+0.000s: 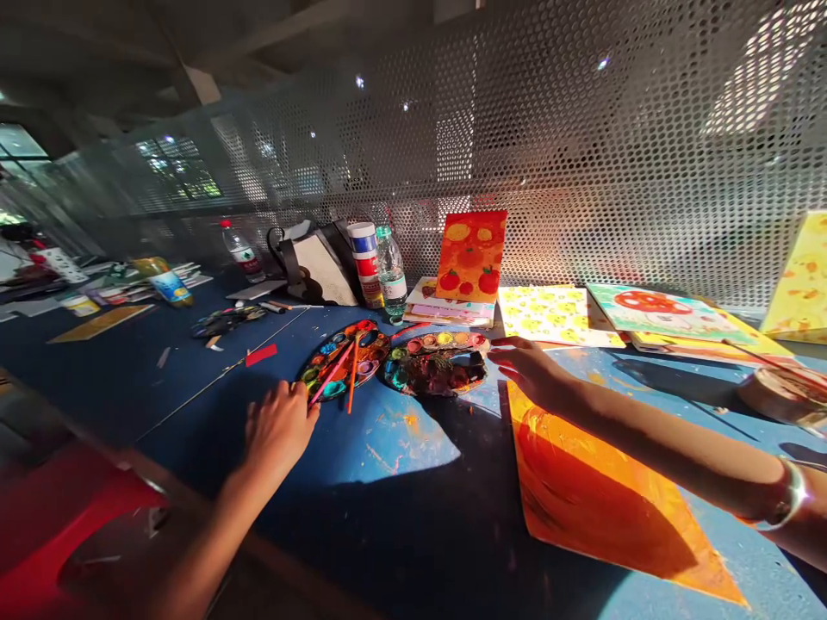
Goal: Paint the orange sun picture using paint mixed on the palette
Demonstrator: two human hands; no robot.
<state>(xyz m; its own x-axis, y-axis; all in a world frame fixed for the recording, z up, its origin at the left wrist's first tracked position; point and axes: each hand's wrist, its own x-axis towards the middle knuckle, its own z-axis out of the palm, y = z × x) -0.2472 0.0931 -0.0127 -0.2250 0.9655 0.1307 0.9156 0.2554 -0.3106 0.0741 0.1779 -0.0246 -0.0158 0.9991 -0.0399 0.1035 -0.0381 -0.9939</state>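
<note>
Two paint palettes lie side by side on the blue table, their wells filled with many colours. My left hand (281, 424) is at the near left rim of the left paint palette (367, 368), its fingers bent and closed on the edge. A pink paintbrush (333, 372) and an orange paintbrush (352, 375) rest across that palette. My right hand (526, 366) reaches to the right rim of the right paint palette (445, 343), fingers stretched out and apart. Whether its fingertips touch the rim, I cannot tell. Below my right forearm lies an orange painted sheet (581, 491).
Behind the palettes stand a clear bottle (391, 280), stacked paint jars (366, 267), a bag (326, 267) and an upright tomato painting (470, 258). More paintings (672, 312) and a round container (779, 394) are at right. A perforated metal screen (581, 155) borders the table; a red chair (71, 517) is lower left.
</note>
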